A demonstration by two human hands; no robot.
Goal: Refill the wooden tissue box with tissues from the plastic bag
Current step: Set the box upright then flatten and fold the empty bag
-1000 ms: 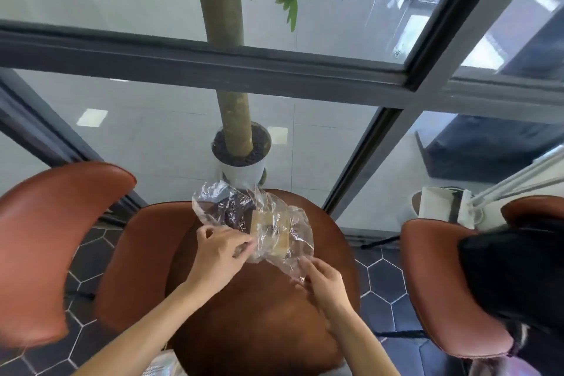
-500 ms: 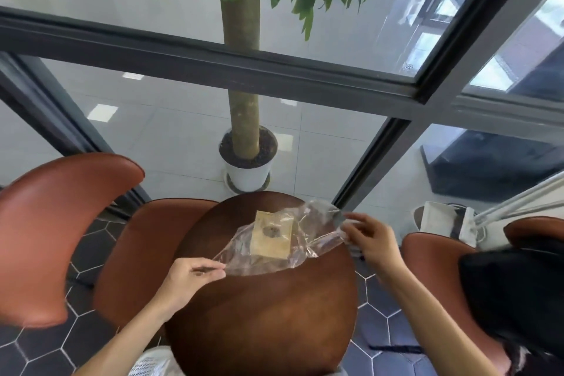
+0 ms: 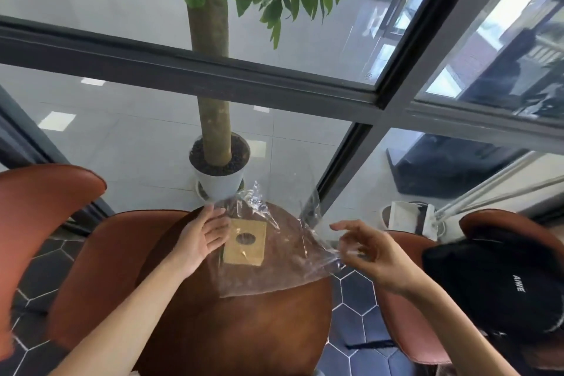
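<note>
The wooden tissue box [image 3: 246, 247], square with a round hole in its top, stands on the far half of the round brown table [image 3: 244, 323]. A clear, crinkled plastic bag [image 3: 283, 265] lies draped over it; no tissues show inside. My left hand [image 3: 203, 238] rests at the bag's far left edge beside the box, fingers apart and touching the plastic. My right hand [image 3: 366, 253] pinches the bag's right corner just past the table's right edge.
A potted tree [image 3: 218, 174] stands on the floor behind the table, in front of a dark-framed window. Brown chairs sit at the left [image 3: 39, 223] and behind the table [image 3: 100, 268]. A black backpack [image 3: 503, 284] lies on the right chair.
The bag went from bunched above the table to spread over the box. My left hand moved from the bag's near left corner to its far left edge. My right hand still holds the right corner.
</note>
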